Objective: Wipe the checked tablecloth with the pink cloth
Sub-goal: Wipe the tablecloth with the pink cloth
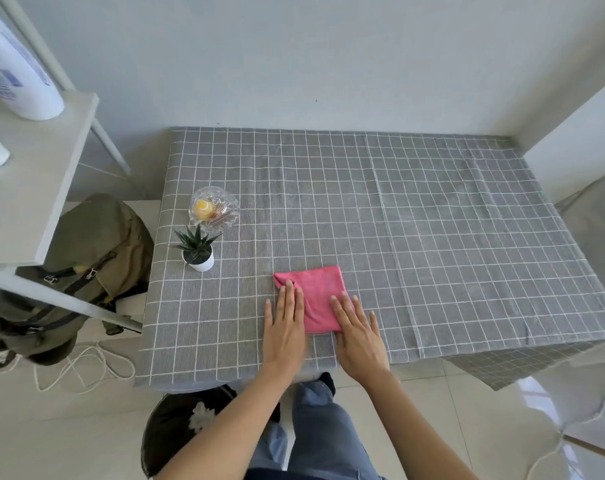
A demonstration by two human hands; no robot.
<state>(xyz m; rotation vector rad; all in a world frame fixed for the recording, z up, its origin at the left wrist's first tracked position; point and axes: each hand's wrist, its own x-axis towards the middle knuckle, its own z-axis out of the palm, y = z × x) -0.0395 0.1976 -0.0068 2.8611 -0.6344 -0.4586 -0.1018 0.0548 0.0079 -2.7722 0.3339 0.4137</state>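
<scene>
A rectangular bench is covered by a grey woven tablecloth [432, 220] checked with thin white lines; creases are seen running down its right half, and the fabric hangs over the near and right edges. The far and right stretches of the cloth are left bare. Beside the bench's left edge an olive-green fabric backpack [86, 258] is set on the floor. Near the front edge, a folded pink cloth [320, 292] of soft, napped texture is laid flat. It is pressed by the left hand [284, 327] and the right hand [358, 336], both flattened with fingers straight, nothing being grasped. At the left, a round cut-glass jar [214, 209] and a small spiky plant in a white pot [197, 249] are placed close together.
</scene>
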